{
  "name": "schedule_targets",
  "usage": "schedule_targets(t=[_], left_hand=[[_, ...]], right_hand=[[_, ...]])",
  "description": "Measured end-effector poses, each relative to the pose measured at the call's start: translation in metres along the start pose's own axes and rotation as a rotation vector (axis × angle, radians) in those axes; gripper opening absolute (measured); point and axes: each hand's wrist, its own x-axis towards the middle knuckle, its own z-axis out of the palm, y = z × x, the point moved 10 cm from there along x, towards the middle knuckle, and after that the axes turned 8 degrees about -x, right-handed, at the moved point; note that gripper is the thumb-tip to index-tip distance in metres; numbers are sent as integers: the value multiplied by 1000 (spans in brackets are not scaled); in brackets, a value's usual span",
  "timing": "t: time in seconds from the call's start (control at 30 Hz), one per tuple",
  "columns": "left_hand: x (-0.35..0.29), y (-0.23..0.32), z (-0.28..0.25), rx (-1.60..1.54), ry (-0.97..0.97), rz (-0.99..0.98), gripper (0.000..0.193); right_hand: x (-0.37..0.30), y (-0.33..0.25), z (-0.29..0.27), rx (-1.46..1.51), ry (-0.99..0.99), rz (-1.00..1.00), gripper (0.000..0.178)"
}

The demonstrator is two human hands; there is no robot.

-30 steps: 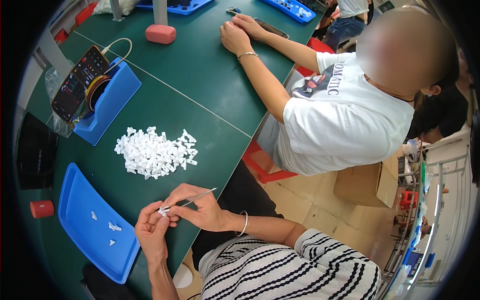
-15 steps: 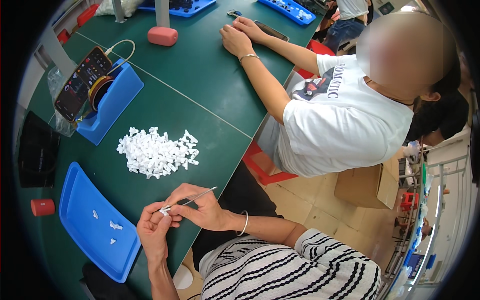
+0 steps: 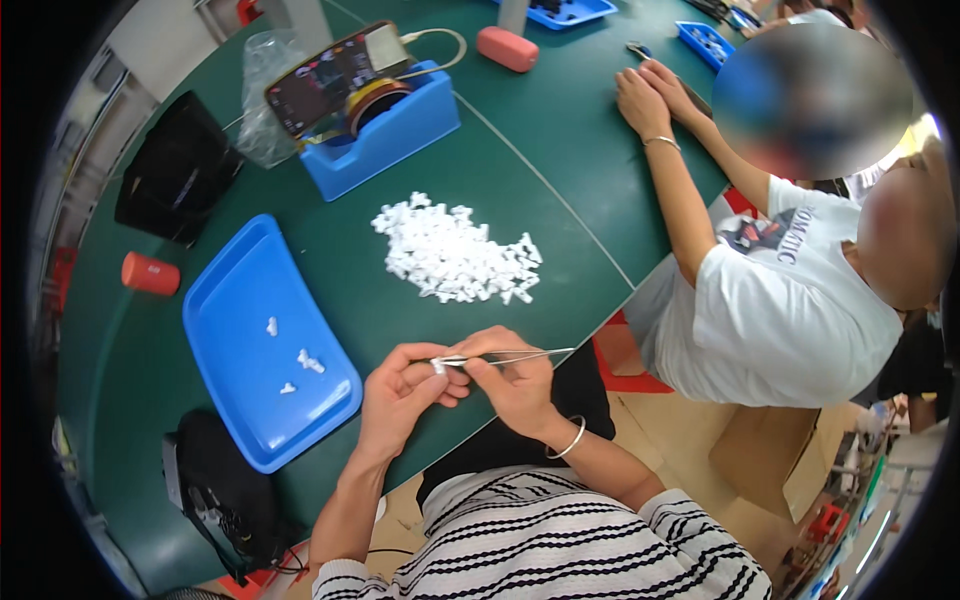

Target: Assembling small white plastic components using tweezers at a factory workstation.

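at the near edge of the green counter [image 3: 335, 290], the left hand [image 3: 393, 398] and the right hand [image 3: 518, 383] meet in front of the striped top. the left hand's grip is narrow, thumb and fingers pinching a small white piece [image 3: 438, 366]; the digits cover much of it, so its full shape cannot be told. the right hand's grip is closed around thin metal tweezers [image 3: 548, 352], their back end pointing off to the right and their tips at the white piece; whether the tips actually clasp it is too small to tell. a metal bangle [image 3: 569, 440] circles the right wrist.

beyond the hands lies a loose heap of white pieces [image 3: 455, 250], spread straight on the counter. to the left stands a blue tray [image 3: 235, 320], with a few white bits [image 3: 311, 362] lying apart inside it. a red cylinder [image 3: 150, 273] sits just beside the tray's far left side, and a black container [image 3: 180, 165] is farther back. behind the heap, a blue holder [image 3: 380, 145] carries a phone [image 3: 310, 90] leaning at a tilt and a round roll [image 3: 376, 103]; a clear plastic bag [image 3: 265, 115] is next to it. on the right, a co-worker's hands [image 3: 645, 100] rest together on the counter.
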Motion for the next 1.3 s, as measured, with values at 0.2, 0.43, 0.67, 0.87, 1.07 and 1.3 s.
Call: schedule_targets(t=[0.2,0.43,0.67,0.87,1.07,1.3], left_hand=[[1,2,7,24,-39,4,25],[0,0,-3,-35,16,85,17],[-1,2,3,40,5,95,19],[3,-1,14,52,-15,100,23],[-6,6,-2,71,114,193,17],[-3,7,-5,43,176,270,15]], right_hand=[[-1,-1,-4,-55,13,14,11],[-1,-10,-4,58,70,-43,12],[-2,-5,8,-106,-46,-38,13],[-6,7,-3,52,51,106,11],[-2,-9,2,-122,2,-49,8],[-1,-20,-9,-138,69,-104,7]])
